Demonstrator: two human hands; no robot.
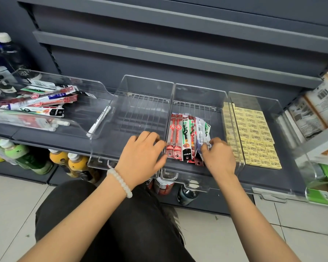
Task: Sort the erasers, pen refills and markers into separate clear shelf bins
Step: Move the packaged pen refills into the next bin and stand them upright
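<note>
Hands (143,148) (217,154) curled, seemingly on refill packets (186,137)

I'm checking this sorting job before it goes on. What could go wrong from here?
1. The refill packs overlap unevenly in the refill bin; the right hand, pinching one pack's end, might drag neighbours askew.
2. The left hand touches the bin's clear side wall, so a push could shift it.
3. A white marker leans between the left bin and the empty bin; it could slip.
</note>
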